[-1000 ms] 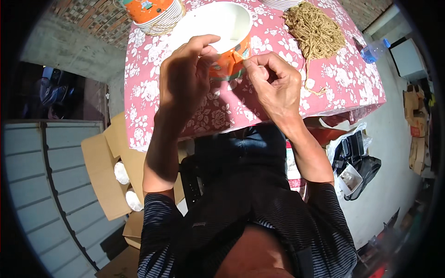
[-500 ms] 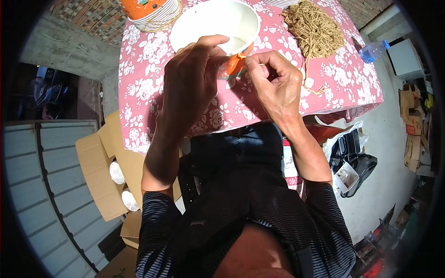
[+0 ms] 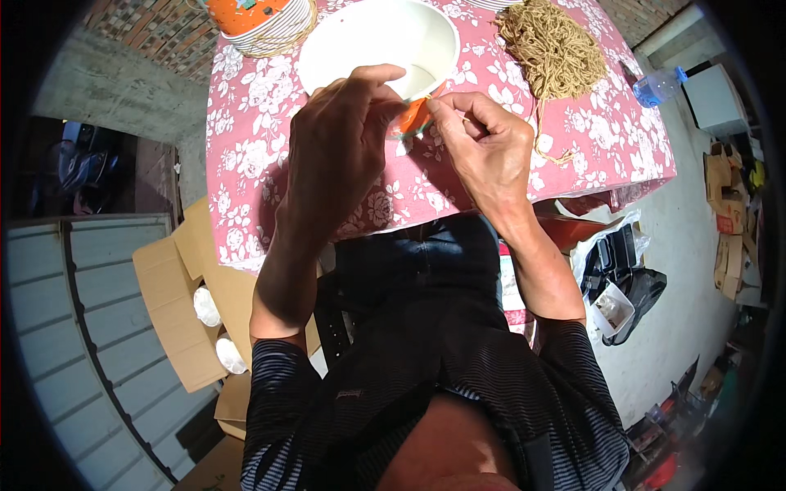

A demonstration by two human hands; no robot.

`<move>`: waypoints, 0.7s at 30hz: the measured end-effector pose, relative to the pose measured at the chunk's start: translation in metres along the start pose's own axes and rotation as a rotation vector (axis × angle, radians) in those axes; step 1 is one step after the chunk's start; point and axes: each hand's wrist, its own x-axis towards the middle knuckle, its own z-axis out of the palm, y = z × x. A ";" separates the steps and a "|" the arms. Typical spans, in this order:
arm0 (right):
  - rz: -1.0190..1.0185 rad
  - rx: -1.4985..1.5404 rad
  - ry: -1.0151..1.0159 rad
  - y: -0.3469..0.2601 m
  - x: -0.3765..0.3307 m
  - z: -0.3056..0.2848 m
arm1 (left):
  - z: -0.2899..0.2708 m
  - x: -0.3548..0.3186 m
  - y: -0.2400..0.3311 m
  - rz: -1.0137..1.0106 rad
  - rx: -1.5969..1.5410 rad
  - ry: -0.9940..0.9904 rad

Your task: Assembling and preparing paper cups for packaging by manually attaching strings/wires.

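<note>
A white-lined paper bucket (image 3: 426, 61) with an orange outside stands on the table right in front of me. My left hand (image 3: 340, 143) is at its near left side, in shadow, fingers curled toward the thumb. What those fingertips hold is hidden. My right hand (image 3: 487, 143) pinches a thin, pale strand of twine against the bucket's near orange side, just below the rim. The fingertips of both hands are close together there. To the right lies a tangled heap of tan twine (image 3: 557, 53), one loose end trailing toward the table's near edge.
A stack of orange buckets (image 3: 262, 24) with twine handles stands at the far left. More white rims show at the far edge. A plastic bottle (image 3: 659, 86) lies at the right. An open cardboard box (image 3: 176, 303) sits on the left, bags and a white container (image 3: 612, 309) on the right.
The hands stay at the same spot on the bucket. My right fingertips have shifted slightly left and up, and less of the orange side shows between the hands.
</note>
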 end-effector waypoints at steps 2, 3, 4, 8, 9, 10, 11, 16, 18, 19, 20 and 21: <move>-0.002 0.076 -0.003 0.001 -0.001 0.002 | 0.000 0.000 0.001 0.007 0.002 -0.005; -0.003 0.076 -0.002 0.001 0.000 0.001 | 0.001 0.000 0.001 0.002 -0.004 -0.009; -0.016 0.039 -0.022 0.001 0.000 -0.001 | 0.001 0.000 0.002 -0.003 -0.010 -0.014; -0.010 -0.007 -0.044 0.003 -0.001 -0.001 | 0.002 0.000 0.003 -0.005 -0.014 -0.015; -0.009 -0.007 -0.043 0.004 -0.001 -0.001 | 0.002 0.000 0.003 -0.007 -0.020 -0.019; -0.019 0.002 -0.044 0.007 0.000 -0.001 | 0.002 0.000 0.003 -0.008 -0.026 -0.024; -0.030 0.010 -0.045 0.009 0.000 -0.002 | 0.002 0.000 0.004 -0.007 -0.027 -0.025; -0.033 -0.035 -0.080 0.003 0.002 -0.006 | 0.000 0.005 0.003 0.022 -0.095 -0.104; -0.052 -0.034 -0.090 0.002 0.003 -0.007 | 0.003 0.009 -0.010 0.074 -0.085 -0.124; -0.072 -0.052 -0.105 0.002 0.003 -0.008 | 0.004 0.011 -0.014 0.126 -0.075 -0.144; -0.093 -0.070 -0.119 0.001 0.004 -0.009 | 0.003 0.013 -0.017 0.125 -0.072 -0.142; -0.093 -0.072 -0.117 0.000 0.005 -0.010 | 0.000 0.021 -0.013 0.094 -0.090 -0.195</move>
